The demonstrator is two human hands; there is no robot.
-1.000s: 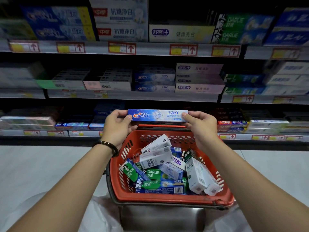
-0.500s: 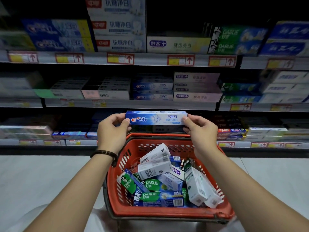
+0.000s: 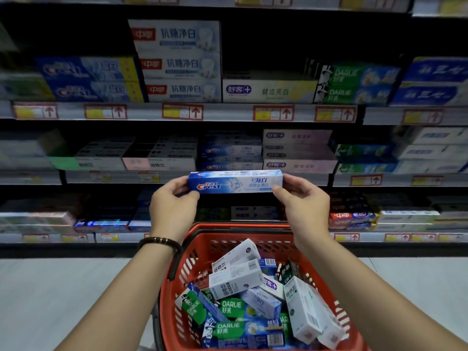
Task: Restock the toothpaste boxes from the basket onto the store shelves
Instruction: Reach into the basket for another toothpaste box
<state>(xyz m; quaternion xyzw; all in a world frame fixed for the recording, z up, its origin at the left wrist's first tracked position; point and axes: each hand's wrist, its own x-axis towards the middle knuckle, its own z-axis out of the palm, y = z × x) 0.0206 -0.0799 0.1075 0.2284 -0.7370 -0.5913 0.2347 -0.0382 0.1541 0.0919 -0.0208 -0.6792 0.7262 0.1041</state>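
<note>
Fingers: left hand point(image 3: 174, 211) pinches the left end of a long blue-and-white cardboard Crest toothpaste box point(image 3: 235, 182), thumb under, fingers point(image 3: 177, 180) on top; right hand point(image 3: 304, 209) pinches the right end the same way.
Held box: level, lengthwise between both hands, logo facing the camera.
Left wrist: dark beaded bracelet point(image 3: 159, 241).
Below the fingers: red plastic basket point(image 3: 172, 287) holding a loose heap of white, green and blue toothpaste boxes point(image 3: 235, 279).
Beyond the fingers: grey store shelves point(image 3: 228, 112) stacked with toothpaste boxes; matching blue Crest boxes point(image 3: 230, 150) just above the held one.
</note>
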